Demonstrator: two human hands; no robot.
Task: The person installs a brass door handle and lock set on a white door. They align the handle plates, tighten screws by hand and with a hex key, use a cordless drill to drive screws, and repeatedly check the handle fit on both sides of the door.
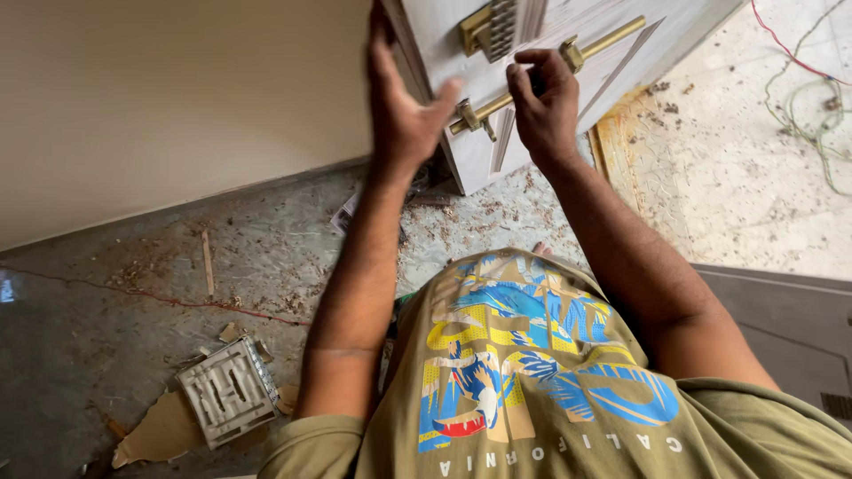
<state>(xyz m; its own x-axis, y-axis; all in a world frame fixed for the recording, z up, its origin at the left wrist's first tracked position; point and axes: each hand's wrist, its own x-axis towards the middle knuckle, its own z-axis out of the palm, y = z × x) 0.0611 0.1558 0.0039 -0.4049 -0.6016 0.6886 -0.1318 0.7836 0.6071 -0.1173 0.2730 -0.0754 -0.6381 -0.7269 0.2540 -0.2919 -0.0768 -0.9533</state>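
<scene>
A white panelled door (621,62) stands open in front of me, seen from above. A long brass pull handle (603,40) is fixed across its face, with a brass lock plate (493,28) above it. My left hand (404,111) grips the door's edge, thumb on the door face near the handle's lower bracket (469,115). My right hand (543,102) is curled around the brass handle bar near its middle. Both forearms reach up from my olive printed shirt.
A cream wall (177,98) runs along the left. The grey floor (106,302) is littered with wood shavings, a thin stick (208,262), a red wire (177,300), a moulded grey packing tray (227,392) and cardboard scraps. Loose wires (812,106) lie at the right on pale tiles.
</scene>
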